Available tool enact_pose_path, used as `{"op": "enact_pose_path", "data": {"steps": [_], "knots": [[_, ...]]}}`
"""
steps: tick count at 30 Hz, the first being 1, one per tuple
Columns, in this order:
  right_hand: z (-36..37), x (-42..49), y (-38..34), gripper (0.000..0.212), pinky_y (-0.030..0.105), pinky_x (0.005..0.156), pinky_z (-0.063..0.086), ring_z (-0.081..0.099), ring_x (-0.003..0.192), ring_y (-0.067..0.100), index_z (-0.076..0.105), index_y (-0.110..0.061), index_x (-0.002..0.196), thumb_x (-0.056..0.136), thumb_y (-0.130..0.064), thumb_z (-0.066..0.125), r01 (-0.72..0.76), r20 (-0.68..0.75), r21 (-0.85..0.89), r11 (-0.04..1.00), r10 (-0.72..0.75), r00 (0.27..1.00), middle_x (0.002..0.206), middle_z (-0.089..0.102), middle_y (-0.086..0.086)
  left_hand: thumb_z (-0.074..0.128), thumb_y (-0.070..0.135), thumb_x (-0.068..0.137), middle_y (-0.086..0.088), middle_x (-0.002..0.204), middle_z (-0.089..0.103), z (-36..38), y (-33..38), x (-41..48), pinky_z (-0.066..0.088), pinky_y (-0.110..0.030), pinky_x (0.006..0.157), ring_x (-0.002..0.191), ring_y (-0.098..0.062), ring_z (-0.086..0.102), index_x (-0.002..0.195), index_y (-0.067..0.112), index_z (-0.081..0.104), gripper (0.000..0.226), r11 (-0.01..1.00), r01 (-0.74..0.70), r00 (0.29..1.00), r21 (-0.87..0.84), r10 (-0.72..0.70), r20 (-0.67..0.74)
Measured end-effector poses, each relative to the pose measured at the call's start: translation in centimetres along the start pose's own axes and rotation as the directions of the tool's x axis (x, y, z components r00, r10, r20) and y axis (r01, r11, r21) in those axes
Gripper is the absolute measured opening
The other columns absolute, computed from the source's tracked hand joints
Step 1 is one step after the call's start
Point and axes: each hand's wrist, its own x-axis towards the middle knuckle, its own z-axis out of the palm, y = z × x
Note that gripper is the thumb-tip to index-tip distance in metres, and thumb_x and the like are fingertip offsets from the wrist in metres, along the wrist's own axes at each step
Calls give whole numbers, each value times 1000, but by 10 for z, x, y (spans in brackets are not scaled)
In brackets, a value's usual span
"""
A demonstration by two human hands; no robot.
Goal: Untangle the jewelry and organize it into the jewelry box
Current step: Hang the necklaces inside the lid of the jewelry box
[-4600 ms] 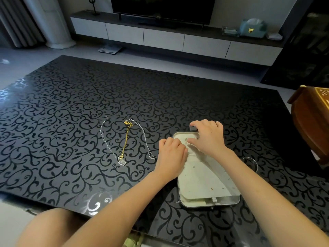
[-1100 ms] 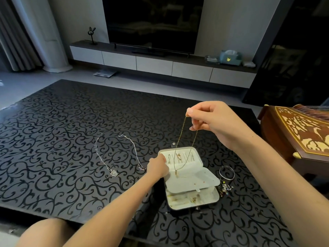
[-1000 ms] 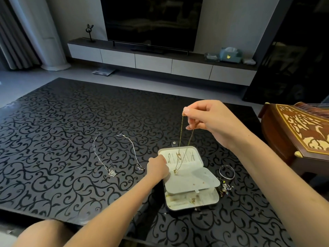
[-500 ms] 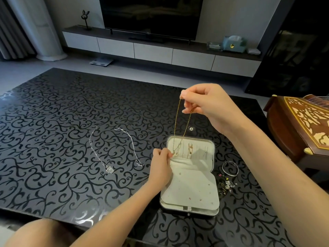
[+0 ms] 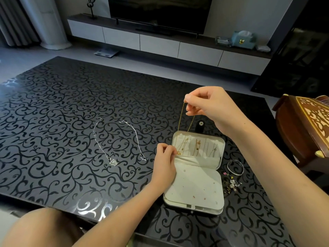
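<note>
Black scroll-patterned table — television on a low cabinet

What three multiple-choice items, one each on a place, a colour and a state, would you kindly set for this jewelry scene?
1. Where does the silver necklace lie?
A) inside the box
B) on the table, left of the box
C) in the right hand

2. What colour is the chain that hangs from the right hand?
A) gold
B) black
C) red

3. What state is the box in?
A) shut
B) upside down
C) open

Answers:
1 B: the necklace rests on the table, apart from the box.
2 A: the thin chain pinched by the right hand looks gold.
3 C: the box lies spread flat, so its cream inside shows.
</note>
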Motion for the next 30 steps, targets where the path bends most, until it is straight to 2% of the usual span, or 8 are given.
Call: {"op": "enact_pose_path", "data": {"steps": [3, 7, 12, 16, 18, 22, 27, 30], "knots": [[6, -1, 9, 15, 20, 65, 57, 64, 61, 6, 69, -6, 83, 91, -14, 59, -24, -8, -58, 998, 24, 1000, 69, 67, 2, 48, -10, 84, 3, 98, 37, -1, 1, -1, 37, -8, 69, 81, -7, 44, 90, 6, 54, 18, 1000, -17, 1000, -5, 17, -2], [14, -2, 26, 17, 30, 72, 58, 68, 68, 13, 69, -7, 82, 91, -16, 58, -57, -12, -205, 977, 56, 998, 72, 70, 4, 45, -15, 77, -1, 98, 37, -2, 1, -2, 38, -18, 66, 79, -19, 42, 89, 6, 54, 26, 999, -35, 999, 17, 35, 14], [29, -2, 50, 18, 27, 70, 55, 66, 68, 12, 70, -9, 79, 87, -13, 54, -70, 40, -436, 897, 97, 994, 69, 69, 0, 44, -17, 74, -2, 97, 36, -2, 3, -2, 41, -23, 65, 78, -20, 43, 90, 7, 55, 31, 999, -32, 999, 37, 31, 15], [46, 3, 76, 22, 38, 68, 53, 54, 56, 20, 63, 5, 69, 82, -6, 49, -116, -8, -546, 830, 133, 991, 74, 67, 18, 44, -15, 75, -1, 95, 36, -3, 4, -2, 43, -25, 67, 79, -21, 43, 89, 7, 55, 28, 999, -24, 1000, 23, 24, 14], [54, 3, 86, 25, 34, 66, 51, 53, 56, 23, 60, 5, 65, 83, -6, 48, -158, -65, -560, 813, 146, 987, 74, 68, 18, 44, -15, 76, 0, 95, 36, -3, 4, -1, 41, -23, 67, 79, -19, 42, 87, 7, 55, 27, 1000, -16, 1000, 21, 15, 16], [68, 2, 97, 23, 25, 60, 41, 60, 69, 18, 70, -5, 81, 92, -18, 54, -166, -159, -607, 777, 86, 983, 78, 69, 3, 45, -13, 79, 0, 95, 36, -2, 3, -1, 36, -13, 65, 78, -17, 40, 88, 7, 55, 24, 1000, -8, 1000, 26, 7, 22], [81, 1, 107, 26, 31, 66, 50, 63, 76, 21, 66, -9, 91, 97, -28, 49, -163, -224, -727, 667, -6, 974, 83, 68, 5, 42, -16, 75, 0, 95, 34, -2, 3, 0, 34, -13, 65, 80, -18, 39, 90, 6, 55, 29, 999, 7, 999, 43, -9, 48], [83, 1, 112, 28, 29, 62, 48, 62, 75, 20, 64, -10, 93, 98, -30, 45, -155, -237, -788, 596, -61, 970, 83, 67, 4, 42, -15, 75, 0, 96, 34, -3, 4, 0, 38, -19, 67, 81, -18, 40, 92, 7, 55, 31, 999, 18, 998, 45, -21, 60]]}}
